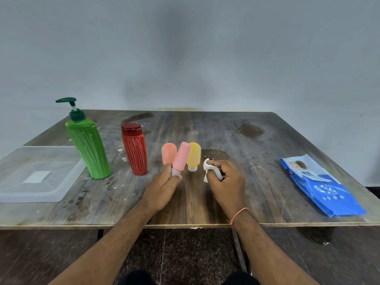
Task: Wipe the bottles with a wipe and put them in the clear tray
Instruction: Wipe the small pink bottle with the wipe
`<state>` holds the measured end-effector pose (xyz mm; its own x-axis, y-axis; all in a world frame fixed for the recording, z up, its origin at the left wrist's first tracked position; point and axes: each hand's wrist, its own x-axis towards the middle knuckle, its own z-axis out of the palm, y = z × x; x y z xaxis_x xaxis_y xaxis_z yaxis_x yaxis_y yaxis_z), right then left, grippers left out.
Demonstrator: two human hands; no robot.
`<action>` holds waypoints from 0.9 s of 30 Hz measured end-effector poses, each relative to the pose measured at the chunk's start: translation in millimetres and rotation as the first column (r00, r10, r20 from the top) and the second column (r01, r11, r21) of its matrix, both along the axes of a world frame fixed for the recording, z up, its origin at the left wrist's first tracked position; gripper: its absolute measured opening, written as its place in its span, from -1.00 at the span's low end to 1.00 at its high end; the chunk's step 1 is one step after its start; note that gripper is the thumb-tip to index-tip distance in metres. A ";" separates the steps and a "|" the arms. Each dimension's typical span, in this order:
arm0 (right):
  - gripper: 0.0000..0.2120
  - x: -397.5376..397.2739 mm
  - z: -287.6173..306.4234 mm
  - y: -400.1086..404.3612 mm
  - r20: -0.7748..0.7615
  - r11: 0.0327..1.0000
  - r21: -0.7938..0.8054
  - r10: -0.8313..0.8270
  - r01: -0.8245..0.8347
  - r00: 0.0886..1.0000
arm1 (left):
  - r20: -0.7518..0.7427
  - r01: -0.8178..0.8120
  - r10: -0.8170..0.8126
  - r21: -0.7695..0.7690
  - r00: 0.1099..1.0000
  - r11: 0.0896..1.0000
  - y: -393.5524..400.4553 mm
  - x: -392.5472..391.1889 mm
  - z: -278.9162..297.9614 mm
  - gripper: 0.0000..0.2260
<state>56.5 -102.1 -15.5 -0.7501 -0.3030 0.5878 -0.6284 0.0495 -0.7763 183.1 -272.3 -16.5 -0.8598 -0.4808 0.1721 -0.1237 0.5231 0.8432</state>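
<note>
Worn wooden table (257, 140), stained and flecked with paint, set against a pale wall.

Left hand (164, 187) — fingers curled round the clear cap end of a small pink bottle (181, 156), which it holds cap-down and tilted, its rounded base leaning up and to the right. The bottle is raised in front of two others of the same small kind: an orange bottle (168, 153) just behind and to the left, a yellow bottle (194, 155) just to the right, standing on its clear cap. The pink one overlaps both from where I stand; whether they touch I cannot tell.

Right hand (227, 179) — fingers bunched around a crumpled white wipe (207, 168), pinching it near the fingertips. The wipe sits close beside the yellow bottle and near the pink bottle, not on it.

Further left: a red bottle (134, 150) with a dark red cap, upright, white streaks down its body. Left again, a tall green pump bottle (88, 147), upright, same white streaks.

Clear tray (12, 194) at the far left edge of the table, just beside the green pump bottle. No bottle stands in it.

Blue pack of wipes (322, 188) lying flat on the right, well apart from the hands.
</note>
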 end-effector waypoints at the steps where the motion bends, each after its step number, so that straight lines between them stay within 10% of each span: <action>1: -0.73 -0.4 -0.1 -0.1 0.011 1.000 -0.004 0.008 -0.008 1.000 | 0.014 -0.008 0.009 -0.047 1.000 0.999 0.4 -0.9 -0.1 -0.84; 14: -0.81 4.1 0.0 0.1 0.107 0.991 0.035 0.129 -0.133 0.986 | -0.040 0.034 -0.037 -0.072 0.999 0.997 3.1 -4.7 4.3 -0.90; 27: -0.76 10.4 -1.4 -5.3 -0.132 0.972 0.207 0.137 -0.108 0.982 | 0.051 0.137 -0.132 -0.096 0.990 0.986 2.2 -1.4 5.6 -0.75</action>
